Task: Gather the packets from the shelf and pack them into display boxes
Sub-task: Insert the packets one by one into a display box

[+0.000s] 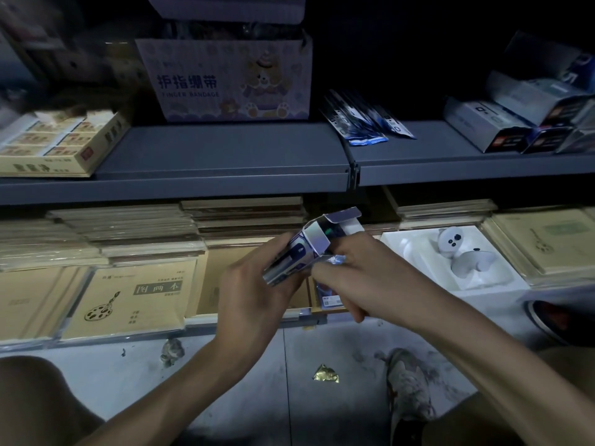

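Note:
My left hand [254,288] grips a small silver and blue display box [309,243], held tilted with its top flap open toward the shelf. My right hand [360,278] pinches the box's shiny lower flap at its right side. A fan of dark blue and white packets [363,120] lies on the upper grey shelf [225,152], to the right of centre. Several more silver display boxes [521,120] are stacked at the far right of that shelf. Another blue packet [328,297] shows below my right hand in a cardboard tray.
A purple finger bandage carton [225,82] stands on the upper shelf, a yellow box of erasers [54,143] at its left. The lower shelf holds stacks of tan drawing books [135,297] and a white tray with a toy figure [463,255]. A gold wrapper [325,376] lies on the floor.

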Motion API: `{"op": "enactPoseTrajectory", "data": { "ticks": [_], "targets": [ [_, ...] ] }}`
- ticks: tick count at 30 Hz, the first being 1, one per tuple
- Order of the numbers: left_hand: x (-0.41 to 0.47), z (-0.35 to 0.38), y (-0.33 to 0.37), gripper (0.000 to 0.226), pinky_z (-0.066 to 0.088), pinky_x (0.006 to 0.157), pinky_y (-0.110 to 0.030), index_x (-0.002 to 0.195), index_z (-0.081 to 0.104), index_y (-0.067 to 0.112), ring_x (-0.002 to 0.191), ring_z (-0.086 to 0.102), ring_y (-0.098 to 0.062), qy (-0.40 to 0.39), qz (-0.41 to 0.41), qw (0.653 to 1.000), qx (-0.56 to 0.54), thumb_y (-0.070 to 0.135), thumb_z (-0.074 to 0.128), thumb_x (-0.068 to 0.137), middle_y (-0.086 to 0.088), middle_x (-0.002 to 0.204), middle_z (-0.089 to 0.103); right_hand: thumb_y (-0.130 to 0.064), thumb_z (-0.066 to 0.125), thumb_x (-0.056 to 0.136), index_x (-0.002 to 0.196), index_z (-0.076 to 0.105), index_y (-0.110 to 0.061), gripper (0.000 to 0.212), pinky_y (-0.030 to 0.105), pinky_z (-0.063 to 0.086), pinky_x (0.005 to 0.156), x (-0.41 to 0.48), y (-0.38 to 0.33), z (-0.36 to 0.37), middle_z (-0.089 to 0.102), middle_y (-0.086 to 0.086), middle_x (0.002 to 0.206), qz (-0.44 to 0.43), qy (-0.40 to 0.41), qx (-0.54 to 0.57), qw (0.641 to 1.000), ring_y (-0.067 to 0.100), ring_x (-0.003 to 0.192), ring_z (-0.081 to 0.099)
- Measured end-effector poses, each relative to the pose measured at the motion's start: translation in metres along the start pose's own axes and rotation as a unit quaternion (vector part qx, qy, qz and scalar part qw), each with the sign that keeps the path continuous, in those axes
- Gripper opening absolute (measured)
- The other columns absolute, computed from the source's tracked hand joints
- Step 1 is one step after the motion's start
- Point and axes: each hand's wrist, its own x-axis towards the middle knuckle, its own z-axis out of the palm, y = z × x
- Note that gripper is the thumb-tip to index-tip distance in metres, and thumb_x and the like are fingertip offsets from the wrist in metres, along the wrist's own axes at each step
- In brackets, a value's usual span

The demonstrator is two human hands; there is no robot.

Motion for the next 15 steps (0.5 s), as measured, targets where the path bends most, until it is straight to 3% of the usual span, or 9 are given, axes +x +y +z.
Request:
{"op": "enactPoseTrajectory", "data": {
  "ticks": [2,4,8,12,15],
  "targets": [
    [0.0021,-0.0002,0.0014,0.053,0.045,0.077,-0.001,0.127,0.069,0.032,0.098,0.064,0.017,-0.003,0.004,1.000,-0.002,0.016,0.085,0.078,0.030,0.108,0.068,-0.026,0.055,0.090,0.059,0.049,-0.031,0.031,0.025,0.039,0.050,0.0002,0.0020,0.0002,0.051,-0.003,0.041,-0.003,0.006,-0.016,1.000,0.014,0.040,0.053],
    [0.0049,-0.0008,0.0053,0.054,0.047,0.078,-0.004,0.127,0.068,0.036,0.098,0.065,0.015,-0.008,0.007,1.000,-0.009,0.020,0.084,0.079,0.031,0.108,0.068,-0.029,0.057,0.087,0.056,0.047,-0.031,0.033,0.029,0.042,0.050,-0.0023,0.0030,0.0027,0.050,-0.006,0.044,-0.049,0.064,-0.065,0.995,0.014,0.045,0.056],
    [0.0101,0.0001,0.0063,0.049,0.051,0.078,-0.011,0.124,0.069,0.038,0.097,0.068,0.008,-0.003,-0.005,1.000,-0.026,0.020,0.084,0.080,0.028,0.106,0.072,-0.031,0.056,0.085,0.061,0.044,-0.026,0.027,0.031,0.032,0.048,-0.0080,-0.0001,0.0056,0.048,-0.006,0.047,-0.096,0.176,-0.126,0.972,0.018,0.049,0.042],
    [0.0101,0.0032,0.0050,0.051,0.047,0.078,-0.006,0.125,0.070,0.033,0.099,0.068,0.006,-0.003,-0.015,1.000,-0.016,0.016,0.085,0.079,0.021,0.108,0.074,-0.031,0.056,0.089,0.070,0.061,-0.023,0.021,0.029,0.035,0.049,-0.0040,0.0033,0.0054,0.050,-0.010,0.045,-0.070,0.187,-0.086,0.976,0.016,0.045,0.040],
    [0.0073,0.0055,0.0046,0.051,0.045,0.077,-0.003,0.126,0.071,0.031,0.099,0.068,0.005,0.006,-0.013,1.000,0.004,0.015,0.086,0.080,0.020,0.108,0.075,-0.033,0.056,0.090,0.065,0.064,-0.025,0.028,0.026,0.037,0.052,0.0012,0.0042,0.0033,0.050,-0.009,0.042,-0.032,0.148,-0.001,0.988,0.013,0.043,0.042]
  ]
}}
